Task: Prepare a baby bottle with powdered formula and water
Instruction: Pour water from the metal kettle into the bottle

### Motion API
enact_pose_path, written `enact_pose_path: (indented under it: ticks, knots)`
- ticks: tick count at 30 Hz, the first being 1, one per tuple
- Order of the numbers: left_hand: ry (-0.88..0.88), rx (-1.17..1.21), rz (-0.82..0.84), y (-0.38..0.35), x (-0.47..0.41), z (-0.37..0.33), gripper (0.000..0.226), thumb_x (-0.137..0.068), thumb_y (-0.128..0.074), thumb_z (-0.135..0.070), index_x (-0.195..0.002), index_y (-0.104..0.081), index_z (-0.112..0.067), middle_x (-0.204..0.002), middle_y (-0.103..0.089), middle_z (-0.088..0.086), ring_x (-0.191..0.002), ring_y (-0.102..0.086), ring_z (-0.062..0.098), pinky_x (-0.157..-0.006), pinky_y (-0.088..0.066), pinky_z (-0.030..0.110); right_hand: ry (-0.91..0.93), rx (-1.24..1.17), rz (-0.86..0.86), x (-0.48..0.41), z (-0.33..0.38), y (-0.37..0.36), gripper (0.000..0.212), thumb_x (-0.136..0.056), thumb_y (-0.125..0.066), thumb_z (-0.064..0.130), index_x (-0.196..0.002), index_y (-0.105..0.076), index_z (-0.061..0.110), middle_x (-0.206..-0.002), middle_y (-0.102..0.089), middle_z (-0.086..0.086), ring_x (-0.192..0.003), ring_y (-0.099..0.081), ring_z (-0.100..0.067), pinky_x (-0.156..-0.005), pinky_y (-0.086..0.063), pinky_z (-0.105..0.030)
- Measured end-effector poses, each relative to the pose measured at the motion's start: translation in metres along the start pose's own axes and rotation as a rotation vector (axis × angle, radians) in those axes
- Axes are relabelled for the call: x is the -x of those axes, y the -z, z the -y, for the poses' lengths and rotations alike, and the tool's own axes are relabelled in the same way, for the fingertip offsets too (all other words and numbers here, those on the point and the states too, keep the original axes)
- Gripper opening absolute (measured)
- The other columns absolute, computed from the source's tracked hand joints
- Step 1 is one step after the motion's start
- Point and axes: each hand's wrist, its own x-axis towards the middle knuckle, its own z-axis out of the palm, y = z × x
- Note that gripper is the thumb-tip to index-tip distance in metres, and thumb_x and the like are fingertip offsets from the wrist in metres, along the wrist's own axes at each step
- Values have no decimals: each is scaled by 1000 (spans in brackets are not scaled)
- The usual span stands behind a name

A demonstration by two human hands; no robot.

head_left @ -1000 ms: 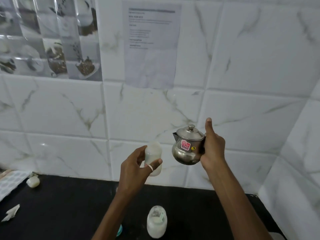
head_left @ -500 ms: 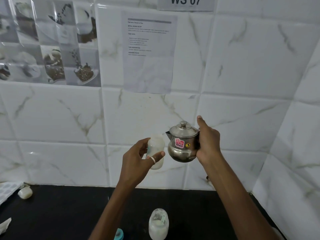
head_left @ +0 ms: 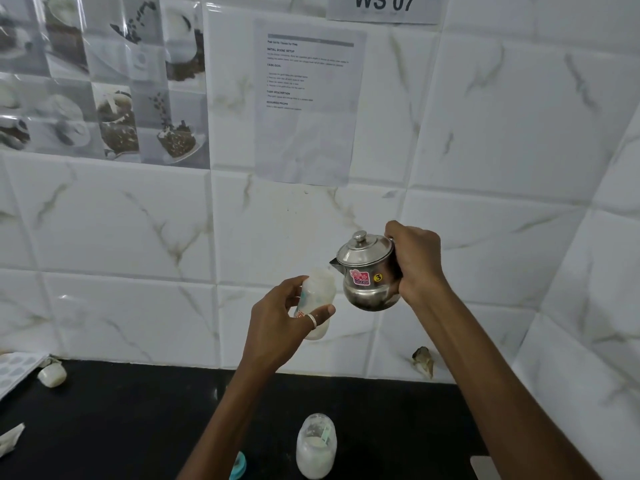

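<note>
– Two hands are up in front of the tiled wall (head_left: 104, 237), so we tag both. What about the left hand (head_left: 277, 317)?
– It grips the baby bottle (head_left: 318, 292), thumb and fingers curled round its middle, with a ring (head_left: 312, 321) on one finger. The bottle is in the air above the black counter (head_left: 121, 427), about upright, mouth open at the top.
– And the right hand (head_left: 417, 263)?
– It's clamped on the handle side of the steel teapot (head_left: 367, 275), fingers wrapped tight and thumb up by the lid's edge. The hand hides the handle itself.
– Spout?
– It points left, just beside the bottle's rim. We cannot tell if they touch. The pot leans slightly toward the bottle, lid on, red sticker facing us.
– Bottle contents?
– It's translucent and blurred, so we cannot tell.
– Counter?
– A glass jar (head_left: 316, 450) with white powder stands between the forearms. A teal item (head_left: 239, 465) sits just left of it, cut off. A small white piece (head_left: 52, 374) is far left, near the wall.
– Wall?
– There's a printed sheet (head_left: 308, 102), with a "WS 07" sign (head_left: 384, 3) above it.
</note>
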Motion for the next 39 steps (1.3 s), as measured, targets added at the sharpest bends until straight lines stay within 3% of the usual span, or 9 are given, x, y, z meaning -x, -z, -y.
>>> enact_pose_path:
  ticks: [7, 13, 23, 27, 34, 39]
  knots:
    - [-3, -11, 1, 1, 2, 0, 73, -72, -81, -60, -135, -61, -30, -111, -61, -26, -99, -58, -14, -81, -40, 3, 66, 110, 57, -1, 5, -4, 37, -65, -61, 18, -50, -27, 22, -52, -25, 6, -58, -23, -18, -58, -25, -35]
    - [15, -2, 4, 1, 2, 1, 73, -71, -81, -62, -135, -61, -31, -108, -59, -32, -99, -58, -14, -79, -40, 3, 135, 205, 62, -2, 8, -8, 39, -65, -62, 21, -51, -26, 23, -55, -24, 3, -70, -25, -22, -63, -27, -40]
    - [33, 5, 4, 0, 2, 3, 68, -74, -86, -55, -133, -62, -31, -108, -60, -31, -99, -58, -14, -80, -40, 3, 215, 327, 74, -9, 12, -12, 42, -65, -61, 22, -45, -24, 19, -49, -20, 8, -57, -20, -16, -56, -23, -34]
    - [27, 0, 15, 0, 2, 2, 70, -74, -86, -54, -135, -62, -29, -114, -63, -20, -100, -60, -9, -82, -41, 6, 230, 365, 77, -10, 14, -14, 45, -67, -62, 21, -43, -24, 18, -48, -19, 9, -49, -17, -12, -55, -22, -33]
    - [26, -1, 19, -1, 2, 2, 71, -75, -85, -53, -137, -61, -26, -117, -64, -17, -105, -63, 4, -87, -44, 12, 271, 418, 84, -11, 17, -16, 49, -71, -63, 19, -37, -27, 18, -43, -18, 10, -43, -17, -11, -54, -22, -32]
    - [22, 6, 17, -1, 2, 0, 68, -76, -86, -51, -135, -62, -27, -117, -65, -17, -103, -63, 2, -85, -43, 8, 296, 449, 71, -12, 21, -18, 47, -71, -63, 19, -44, -25, 19, -43, -20, 10, -42, -18, -11, -55, -23, -31]
